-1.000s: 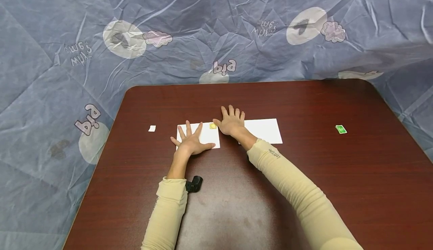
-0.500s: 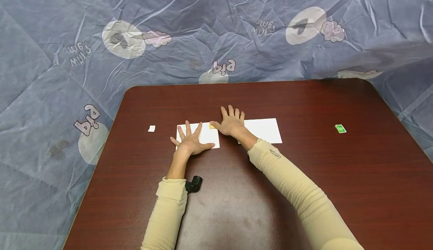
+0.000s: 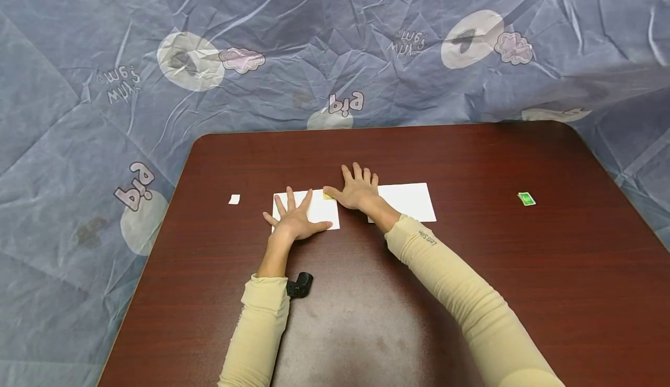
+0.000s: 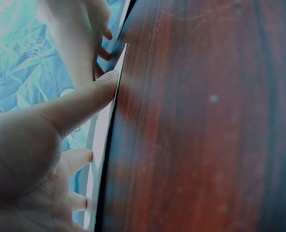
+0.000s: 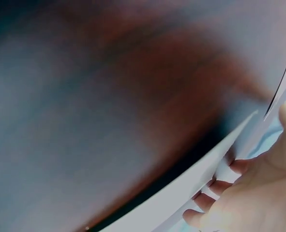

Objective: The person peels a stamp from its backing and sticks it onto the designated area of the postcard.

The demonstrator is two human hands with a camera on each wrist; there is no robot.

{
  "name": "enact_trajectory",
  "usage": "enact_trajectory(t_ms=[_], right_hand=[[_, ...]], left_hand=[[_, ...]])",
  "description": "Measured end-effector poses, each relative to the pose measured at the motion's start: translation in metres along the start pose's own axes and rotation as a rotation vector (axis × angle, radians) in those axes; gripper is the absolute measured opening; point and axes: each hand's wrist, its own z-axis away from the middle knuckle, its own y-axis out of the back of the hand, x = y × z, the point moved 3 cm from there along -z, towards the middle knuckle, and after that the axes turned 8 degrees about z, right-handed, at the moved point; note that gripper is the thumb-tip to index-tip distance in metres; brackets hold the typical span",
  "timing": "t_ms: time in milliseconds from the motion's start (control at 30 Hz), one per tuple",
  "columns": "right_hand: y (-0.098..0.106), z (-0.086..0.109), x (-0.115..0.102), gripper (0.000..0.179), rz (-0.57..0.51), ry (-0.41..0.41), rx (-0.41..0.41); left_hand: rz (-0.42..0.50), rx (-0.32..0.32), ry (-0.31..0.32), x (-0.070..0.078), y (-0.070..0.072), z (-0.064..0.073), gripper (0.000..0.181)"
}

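In the head view my left hand (image 3: 294,222) rests with spread fingers on a white envelope-like rectangle (image 3: 323,211). Its thumb touches the near edge, seen closely in the left wrist view, where the paper (image 4: 100,133) stands edge-on. A small yellow stamp-like sticker (image 3: 328,196) sits in the far right corner of that rectangle. The thumb of my right hand (image 3: 357,194) lies over part of the sticker. Its other fingers point away, spread, between the first rectangle and a second white one (image 3: 408,202), partly covered by the hand and wrist.
A small white paper piece (image 3: 234,199) lies to the left on the brown table (image 3: 340,317). Far right lie small green stamp-like pieces (image 3: 526,199), slightly overlapping. A black wrist camera (image 3: 300,285) juts from the left sleeve. A wrinkled blue cloth (image 3: 293,26) hangs behind the table.
My right thumb has moved left from the sticker's edge and now covers part of the sticker. The left hand and both white rectangles have stayed in place.
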Motion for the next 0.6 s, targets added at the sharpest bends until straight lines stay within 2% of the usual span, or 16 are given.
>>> enact_trajectory(t_ms=[167, 600], right_hand=[[0.0006, 0.0016, -0.0005, 0.103, 0.032, 0.01, 0.005], [-0.002, -0.0035, 0.0017, 0.097, 0.046, 0.01, -0.017]], left_hand=[[-0.008, 0.0, 0.001, 0.001, 0.0006, 0.0004, 0.094], [-0.015, 0.002, 0.002, 0.0004, 0.0002, -0.0006, 0.094]])
